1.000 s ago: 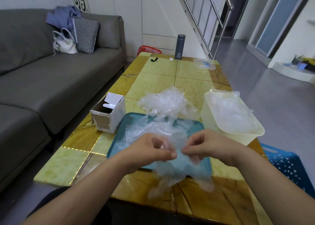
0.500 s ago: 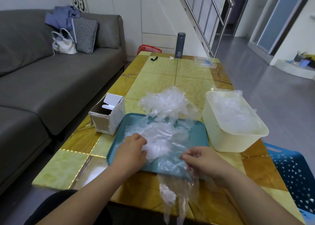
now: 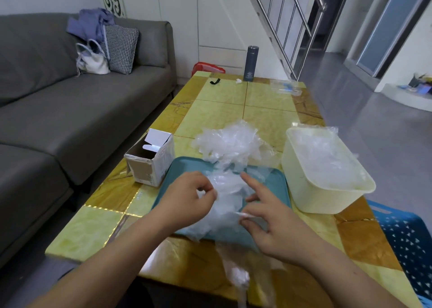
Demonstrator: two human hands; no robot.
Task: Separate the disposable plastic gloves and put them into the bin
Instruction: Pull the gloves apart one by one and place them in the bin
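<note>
A heap of clear plastic gloves lies across the far edge of a teal tray and spreads onto it. My left hand pinches the gloves at the tray's middle with curled fingers. My right hand is over the tray's near right part, index finger stretched out, thumb and middle finger pinching a thin glove edge. One glove hangs off the table's near edge below my right hand. A cream bin with gloves inside stands right of the tray.
An open cardboard box sits left of the tray on the yellow table. A dark flask and a clear bag are at the far end. A grey sofa is left, a blue basket right.
My left hand shifted right and now pinches the gloves on the tray. My right hand rose off the tray's near edge, index finger now stretched out. The hanging glove dangles lower.
</note>
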